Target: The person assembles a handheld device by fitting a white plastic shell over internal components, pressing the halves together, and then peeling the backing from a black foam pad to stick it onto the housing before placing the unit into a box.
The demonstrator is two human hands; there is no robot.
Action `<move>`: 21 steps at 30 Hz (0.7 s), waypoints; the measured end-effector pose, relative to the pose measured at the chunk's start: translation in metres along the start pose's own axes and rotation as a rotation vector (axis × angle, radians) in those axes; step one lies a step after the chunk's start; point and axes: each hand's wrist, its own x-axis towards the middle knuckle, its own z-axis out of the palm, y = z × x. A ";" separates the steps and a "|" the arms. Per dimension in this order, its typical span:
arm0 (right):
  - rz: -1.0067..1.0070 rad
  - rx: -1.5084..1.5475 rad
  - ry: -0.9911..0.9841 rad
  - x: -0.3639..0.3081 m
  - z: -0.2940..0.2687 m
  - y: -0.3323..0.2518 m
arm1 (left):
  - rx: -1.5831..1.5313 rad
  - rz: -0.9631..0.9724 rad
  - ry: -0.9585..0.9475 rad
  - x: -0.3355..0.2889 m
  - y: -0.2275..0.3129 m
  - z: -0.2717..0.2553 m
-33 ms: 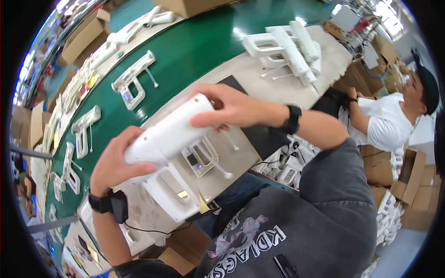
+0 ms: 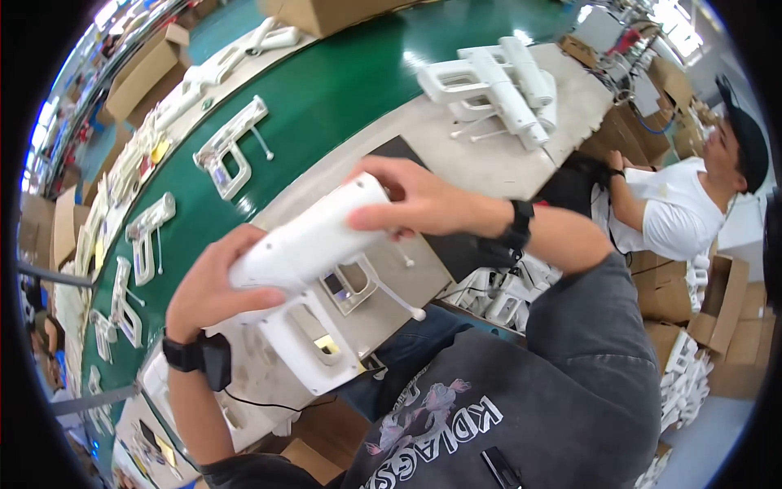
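Observation:
Both hands hold a white plastic gun-shaped housing (image 2: 301, 232) with a looped handle, tilted above the table. My left hand (image 2: 216, 281) wraps the lower left end of its barrel, thumb along the near side. At the upper right end, my right hand (image 2: 407, 200) grips the barrel with the thumb on top and fingers behind. Small screw holes show on the barrel, and a thin white lead with a round tip (image 2: 418, 314) sticks out beside the handle. Behind it on the table lies an open half housing (image 2: 346, 285) with a dark part inside, partly hidden.
Several open housings (image 2: 232, 151) lie on the green conveyor belt (image 2: 326, 90). A stack of finished-looking white housings (image 2: 497, 85) rests at the far right of the table. A dark mat (image 2: 460, 253) lies beside my right forearm, above a bin of white parts (image 2: 513, 293). A co-worker (image 2: 684, 196) sits at right.
The held housing and both hands have shifted slightly right and down in the picture. Both hands keep their grip.

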 end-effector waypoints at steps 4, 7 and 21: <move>0.083 0.248 0.345 -0.085 -0.039 0.030 | 0.246 0.340 0.341 0.043 0.025 0.041; -0.136 0.602 0.788 -0.138 -0.114 0.051 | 0.211 0.404 0.642 0.033 0.031 0.052; -0.330 0.837 1.410 -0.164 -0.416 0.132 | -0.252 -0.288 1.086 -0.088 -0.080 0.231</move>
